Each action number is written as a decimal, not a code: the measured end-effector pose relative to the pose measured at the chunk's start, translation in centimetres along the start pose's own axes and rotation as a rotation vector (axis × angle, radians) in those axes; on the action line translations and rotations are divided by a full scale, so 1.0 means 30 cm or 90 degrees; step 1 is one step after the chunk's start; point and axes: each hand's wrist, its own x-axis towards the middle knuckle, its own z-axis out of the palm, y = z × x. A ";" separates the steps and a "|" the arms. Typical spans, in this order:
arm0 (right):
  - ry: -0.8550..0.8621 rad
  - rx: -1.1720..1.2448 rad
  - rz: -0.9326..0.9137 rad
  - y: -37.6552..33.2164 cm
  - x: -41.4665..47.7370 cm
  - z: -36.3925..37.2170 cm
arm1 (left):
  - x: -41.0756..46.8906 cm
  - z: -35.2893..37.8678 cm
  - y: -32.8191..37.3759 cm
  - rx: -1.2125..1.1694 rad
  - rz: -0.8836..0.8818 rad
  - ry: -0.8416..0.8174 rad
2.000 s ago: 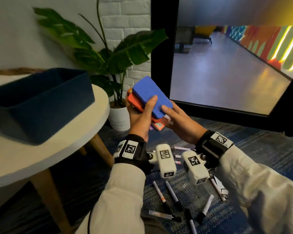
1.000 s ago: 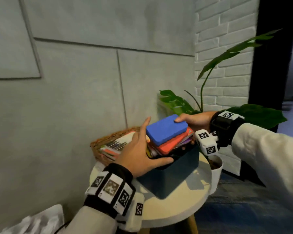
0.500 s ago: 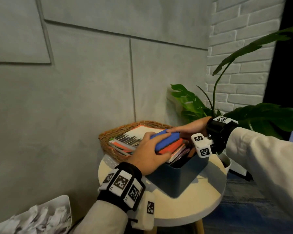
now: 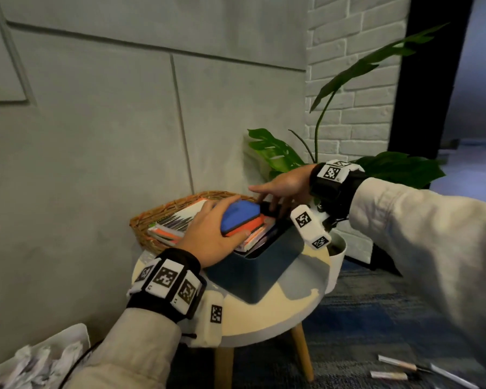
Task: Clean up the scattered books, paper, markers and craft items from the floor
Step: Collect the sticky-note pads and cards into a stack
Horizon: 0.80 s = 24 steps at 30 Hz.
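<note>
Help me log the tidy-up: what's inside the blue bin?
A blue pad on top, orange pad beneath, thin sheets below, held by the left hand. The bottom of the bin is hidden.

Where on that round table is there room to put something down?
The bare tabletop in front of the blue bin, out to the near rim, is free. Behind is crowded: the wicker basket holds books, the left hand grips the stacked pads in the bin, the right hand beside them.

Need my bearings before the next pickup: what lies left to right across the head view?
Crumpled paper → wicker basket → blue box → white plant pot → markers. The left hand, gripping the stack, and the right hand overlap these, so left out.
</note>
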 end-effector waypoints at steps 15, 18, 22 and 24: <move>0.219 0.172 -0.121 0.603 -0.447 -0.089 | 0.052 0.264 0.461 -0.050 0.205 0.030; 0.224 0.184 -0.037 0.871 -0.539 -0.028 | 0.041 0.510 0.585 -0.144 0.235 -0.055; 0.195 0.187 0.140 1.240 -0.590 0.117 | -0.004 0.845 0.679 -0.248 0.170 -0.201; 0.175 0.212 0.231 1.445 -0.633 0.228 | -0.054 1.027 0.744 -0.304 0.102 -0.289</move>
